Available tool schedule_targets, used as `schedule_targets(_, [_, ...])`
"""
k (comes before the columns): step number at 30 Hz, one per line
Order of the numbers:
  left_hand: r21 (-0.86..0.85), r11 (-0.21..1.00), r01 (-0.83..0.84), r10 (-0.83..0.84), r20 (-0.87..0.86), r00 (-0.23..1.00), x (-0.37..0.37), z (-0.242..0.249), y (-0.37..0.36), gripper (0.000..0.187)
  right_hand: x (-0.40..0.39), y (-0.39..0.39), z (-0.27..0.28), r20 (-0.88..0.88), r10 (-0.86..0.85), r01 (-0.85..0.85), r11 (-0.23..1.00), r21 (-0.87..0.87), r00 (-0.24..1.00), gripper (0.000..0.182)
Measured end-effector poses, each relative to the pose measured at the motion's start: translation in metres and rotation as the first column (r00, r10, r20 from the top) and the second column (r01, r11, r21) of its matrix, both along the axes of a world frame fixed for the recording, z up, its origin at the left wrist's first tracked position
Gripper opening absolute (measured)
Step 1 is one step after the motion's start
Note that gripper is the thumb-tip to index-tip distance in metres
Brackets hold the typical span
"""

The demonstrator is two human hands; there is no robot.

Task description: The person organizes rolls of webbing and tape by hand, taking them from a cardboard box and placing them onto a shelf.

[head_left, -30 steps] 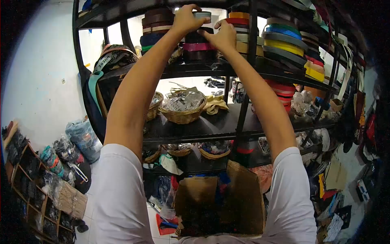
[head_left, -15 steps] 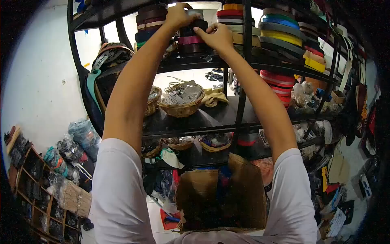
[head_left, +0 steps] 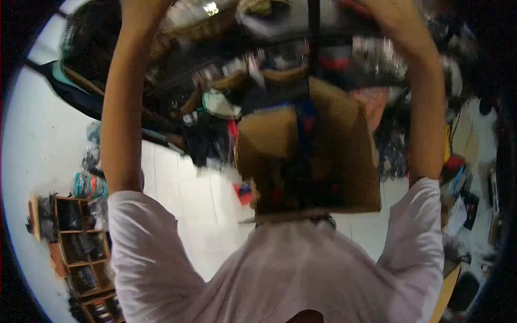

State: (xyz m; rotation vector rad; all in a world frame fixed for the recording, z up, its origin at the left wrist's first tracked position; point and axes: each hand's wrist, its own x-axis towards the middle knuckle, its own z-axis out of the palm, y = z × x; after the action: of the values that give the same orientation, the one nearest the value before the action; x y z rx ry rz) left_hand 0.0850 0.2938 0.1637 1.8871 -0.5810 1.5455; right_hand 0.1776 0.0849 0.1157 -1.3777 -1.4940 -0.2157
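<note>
Both arms reach up to the top of the view, wide apart. My left hand is cut off by the upper edge at the left, its fingers out of sight. On the upper right, my right hand is blurred and also cut off, near a blurred red thing on the shelf. What either hand holds, if anything, cannot be made out. Between the forearms are the dark shelves with blurred baskets. An open cardboard box stands below them, right in front of my body.
A white cloth with a green edge hangs at the lower shelf. A wooden compartment rack stands at the lower left beside plastic-wrapped bundles. White floor tiles show left of the box. Bags and loose goods lie at the right.
The view has tilted down, so the upper shelf and its rolls of strap are gone from sight. My hands have left the rolls' centre position in view and are now farther apart.
</note>
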Motion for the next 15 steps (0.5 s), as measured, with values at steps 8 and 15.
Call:
schedule_targets(8, [-0.193, 0.84, 0.507, 0.384, -0.45, -0.807, -0.043, -0.368, 0.009, 0.054, -0.081, -0.2, -0.228, -0.395, -0.593, 0.347, 0.769, -0.537, 0.702, 0.018])
schedule_targets(15, [0.006, 0.543, 0.84, 0.732, -0.493, -0.47, -0.047, -0.522, -0.01, 0.056, -0.223, -0.344, -0.465, 0.043, -0.985, 0.444, 0.035, -0.895, 0.164, 0.023])
